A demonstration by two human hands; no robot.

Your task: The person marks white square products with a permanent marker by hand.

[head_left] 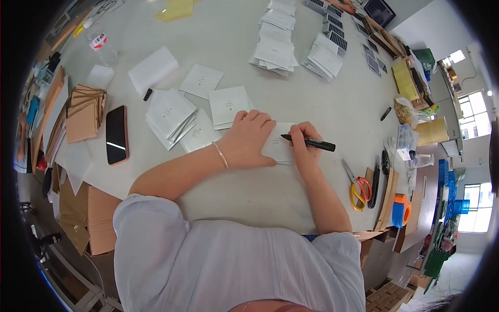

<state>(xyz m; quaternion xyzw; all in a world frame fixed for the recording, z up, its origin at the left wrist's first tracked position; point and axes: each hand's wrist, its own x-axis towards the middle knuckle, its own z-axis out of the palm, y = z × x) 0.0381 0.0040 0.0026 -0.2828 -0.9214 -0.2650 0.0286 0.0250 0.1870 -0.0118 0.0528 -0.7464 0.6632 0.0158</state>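
Note:
A black marker [323, 145] is gripped in my right hand [305, 155], its tip pointing left over a white square packet [281, 138]. My left hand [248, 141] lies flat with its fingers spread on the left part of that packet, covering some of it. Just beyond my left wrist are more white packets [227, 105], and a fanned stack of them [170, 115] sits further left. Each bears small dark marks. A black marker cap [148, 94] lies beside the stack.
Left of the packets lie a phone [117, 136], brown cardboard pieces [83, 120] and a plastic bottle [99, 42]. More packet stacks [274, 49] stand at the far side. To the right are scissors [357, 188], a black cutter [375, 182] and a tape roll [401, 210].

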